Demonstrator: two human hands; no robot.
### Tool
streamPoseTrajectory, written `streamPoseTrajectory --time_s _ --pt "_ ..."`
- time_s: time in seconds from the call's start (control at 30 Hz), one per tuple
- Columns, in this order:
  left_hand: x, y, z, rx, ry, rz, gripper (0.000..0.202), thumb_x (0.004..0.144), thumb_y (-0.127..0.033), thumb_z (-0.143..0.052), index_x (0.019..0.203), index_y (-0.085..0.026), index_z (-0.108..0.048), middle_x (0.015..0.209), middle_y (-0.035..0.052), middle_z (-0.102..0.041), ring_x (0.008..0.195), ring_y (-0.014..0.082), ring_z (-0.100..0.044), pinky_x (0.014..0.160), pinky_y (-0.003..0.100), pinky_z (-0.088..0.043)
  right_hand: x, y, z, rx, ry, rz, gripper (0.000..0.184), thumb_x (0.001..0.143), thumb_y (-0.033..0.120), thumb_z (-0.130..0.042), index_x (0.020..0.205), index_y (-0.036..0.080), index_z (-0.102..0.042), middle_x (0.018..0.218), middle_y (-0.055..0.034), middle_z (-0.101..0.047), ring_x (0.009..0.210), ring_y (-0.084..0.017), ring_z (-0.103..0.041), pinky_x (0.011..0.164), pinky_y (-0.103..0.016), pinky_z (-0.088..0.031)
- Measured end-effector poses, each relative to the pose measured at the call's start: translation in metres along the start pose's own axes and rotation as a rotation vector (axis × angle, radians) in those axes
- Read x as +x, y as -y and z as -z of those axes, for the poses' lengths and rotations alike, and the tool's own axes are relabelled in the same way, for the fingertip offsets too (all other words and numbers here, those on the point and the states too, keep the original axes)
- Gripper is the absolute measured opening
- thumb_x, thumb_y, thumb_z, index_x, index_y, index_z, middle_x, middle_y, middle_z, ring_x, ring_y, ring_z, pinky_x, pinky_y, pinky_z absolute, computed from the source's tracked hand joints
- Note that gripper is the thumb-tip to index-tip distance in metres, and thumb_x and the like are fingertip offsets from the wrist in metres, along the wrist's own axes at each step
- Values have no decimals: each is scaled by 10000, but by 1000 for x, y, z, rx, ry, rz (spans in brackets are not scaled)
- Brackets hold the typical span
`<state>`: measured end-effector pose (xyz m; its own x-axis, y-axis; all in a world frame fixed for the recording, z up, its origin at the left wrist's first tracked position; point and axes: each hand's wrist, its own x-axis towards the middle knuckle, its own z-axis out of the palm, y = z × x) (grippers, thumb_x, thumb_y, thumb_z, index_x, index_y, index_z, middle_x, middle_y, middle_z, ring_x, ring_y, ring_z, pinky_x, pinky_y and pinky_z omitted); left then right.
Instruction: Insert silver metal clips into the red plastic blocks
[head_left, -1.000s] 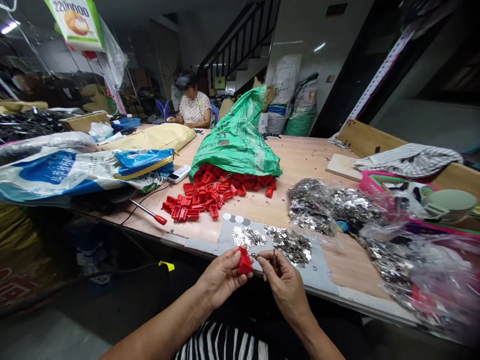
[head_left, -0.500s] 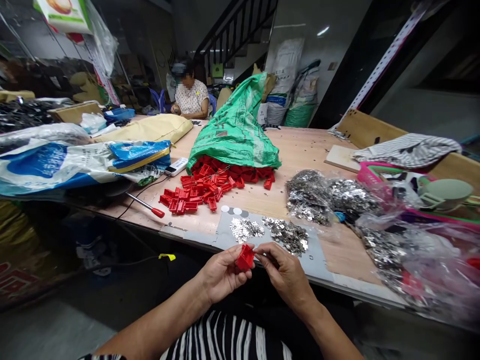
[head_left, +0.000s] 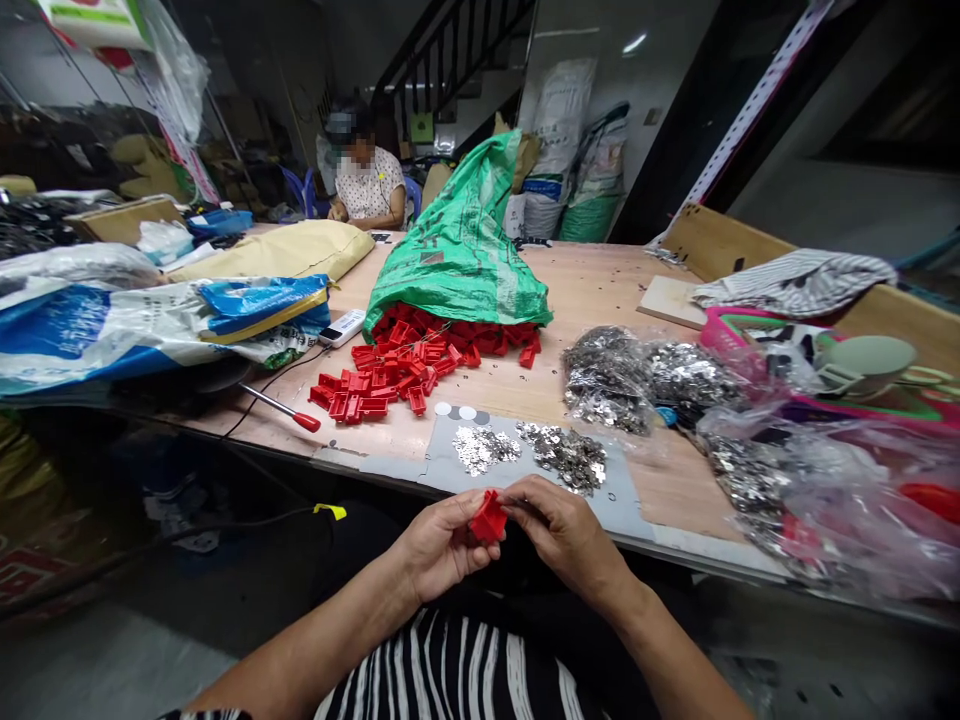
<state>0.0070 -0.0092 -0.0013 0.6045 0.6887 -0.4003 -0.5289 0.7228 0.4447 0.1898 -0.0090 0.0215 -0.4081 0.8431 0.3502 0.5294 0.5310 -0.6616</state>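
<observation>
Gripping a red plastic part [head_left: 489, 517] between left hand [head_left: 439, 545] and right hand [head_left: 562, 530] at the near edge of the worktop [head_left: 675, 500], by a grey mat [head_left: 630, 510]; green sack [head_left: 457, 240] printing unreadable.

Red plastic piece [head_left: 489, 517] partly hidden by the fingers [head_left: 525, 492] of the left hand [head_left: 439, 547] and right hand [head_left: 566, 530]; full shape unreadable. Metal bits [head_left: 561, 457] on the grey mat [head_left: 630, 510] too small to tell singly. Plastic bag [head_left: 832, 520] at lower right blurred and cut off by the right edge; contents unclear.
</observation>
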Motion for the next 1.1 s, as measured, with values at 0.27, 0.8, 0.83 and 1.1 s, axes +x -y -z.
streamPoseTrajectory --time_s 0.27,0.8,0.83,1.1 --pt "4 3 9 -83 5 -18 190 828 -242 -649 977 -181 -547 807 42 -643 624 121 -657 501 141 -481 0 -1 5 137 65 -74 197 939 234 -472 1015 245 -653 986 -49 -666 924 -169 -610 824 -291 -472" --pt "-1 7 -2 60 -20 -29 155 835 -242 -638 955 -181 -561 794 17 -592 588 77 -585 560 178 -499 -8 -18 -17 581 46 -416 214 853 396 -585 806 204 -502 745 33 -483 689 -119 -453 643 -240 -392" --pt "-2 7 -2 55 -26 -27 154 831 -236 -642 951 -179 -563 793 14 -589 581 73 -578 559 179 -499 -8 -19 -17 609 49 -417 225 842 402 -600 802 204 -501 752 32 -489 700 -121 -459 657 -243 -398" --pt "3 9 0 -25 -11 -30 170 836 -277 -641 934 -185 -536 807 23 -603 606 95 -617 479 136 -445 -5 -13 -9 522 40 -445 233 854 412 -574 782 192 -552 718 24 -534 661 -121 -475 634 -244 -393"
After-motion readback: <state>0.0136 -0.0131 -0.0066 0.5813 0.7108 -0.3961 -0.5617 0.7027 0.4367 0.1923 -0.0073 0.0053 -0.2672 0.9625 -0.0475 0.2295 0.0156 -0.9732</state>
